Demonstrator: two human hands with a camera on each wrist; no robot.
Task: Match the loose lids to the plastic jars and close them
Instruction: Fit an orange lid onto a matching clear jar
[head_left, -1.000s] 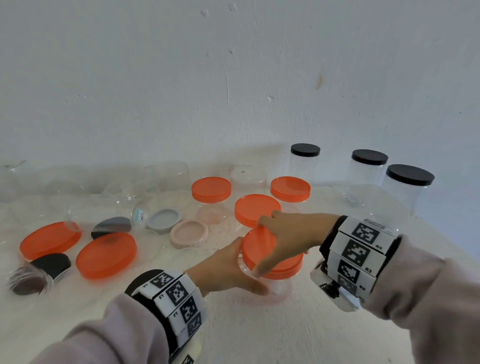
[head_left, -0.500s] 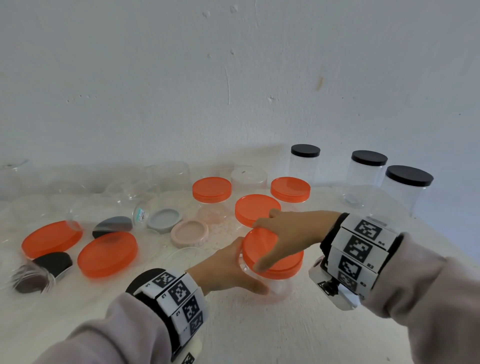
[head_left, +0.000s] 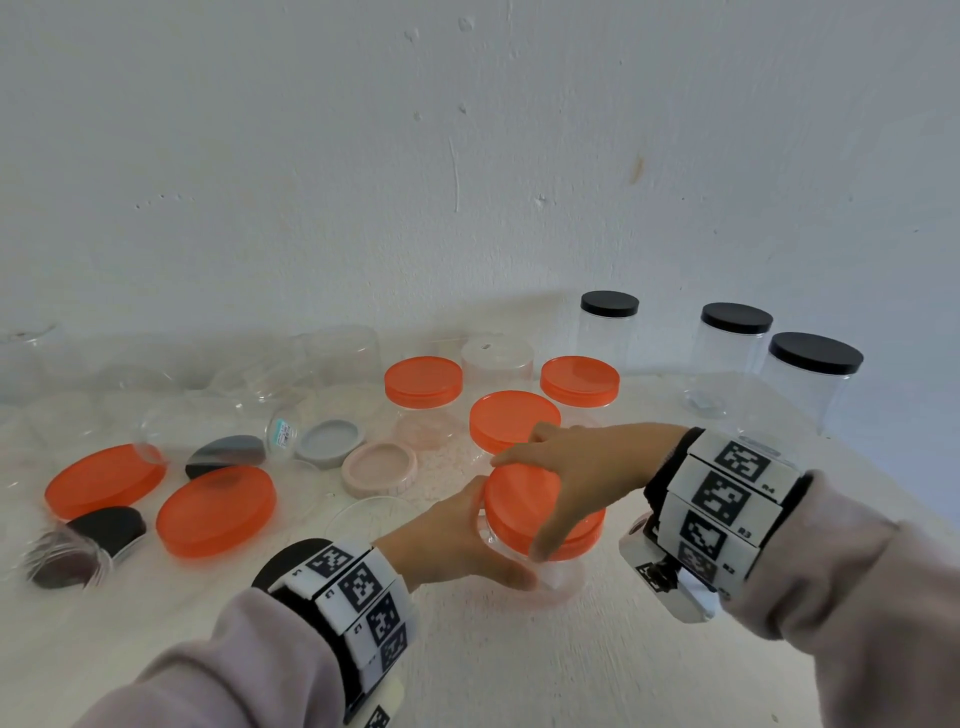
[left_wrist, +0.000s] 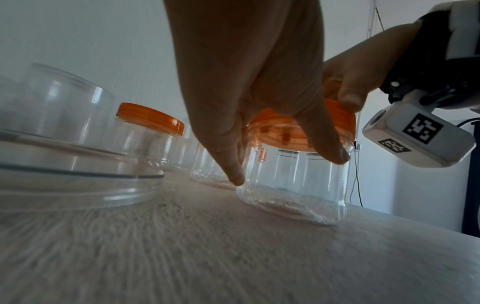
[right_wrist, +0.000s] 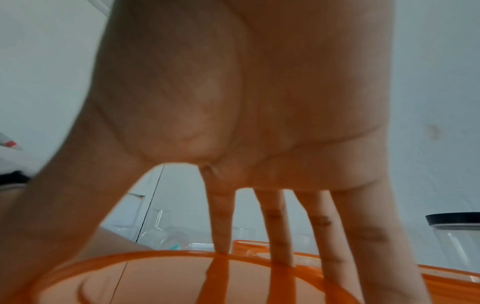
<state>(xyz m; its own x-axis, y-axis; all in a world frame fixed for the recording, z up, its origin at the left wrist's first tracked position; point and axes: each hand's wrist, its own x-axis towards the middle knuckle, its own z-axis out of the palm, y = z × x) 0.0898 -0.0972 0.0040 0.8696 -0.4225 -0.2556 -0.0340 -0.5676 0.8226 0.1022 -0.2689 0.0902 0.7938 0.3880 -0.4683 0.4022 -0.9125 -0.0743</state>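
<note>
A clear plastic jar (head_left: 563, 577) stands on the white table, near its front middle. My left hand (head_left: 462, 540) grips the jar's side, thumb in front and fingers behind it. An orange lid (head_left: 519, 499) sits on the jar. My right hand (head_left: 582, 473) covers it from above, fingers and thumb curled round its rim. In the left wrist view my left fingers (left_wrist: 233, 164) lie down the jar (left_wrist: 293, 185) under the lid (left_wrist: 285, 135). In the right wrist view my spread fingers (right_wrist: 275, 222) reach over the lid (right_wrist: 168, 277).
Three jars with orange lids (head_left: 514, 421) stand just behind, three black-lidded jars (head_left: 736, 322) at the back right. To the left lie loose orange lids (head_left: 215, 512), a grey lid (head_left: 330, 441), a pink lid (head_left: 380, 467), black lids (head_left: 106, 527) and several open clear jars (head_left: 234, 415).
My right hand has turned a little on the orange lid, its thumb shifting along the front rim. The left hand and the jar stay in place.
</note>
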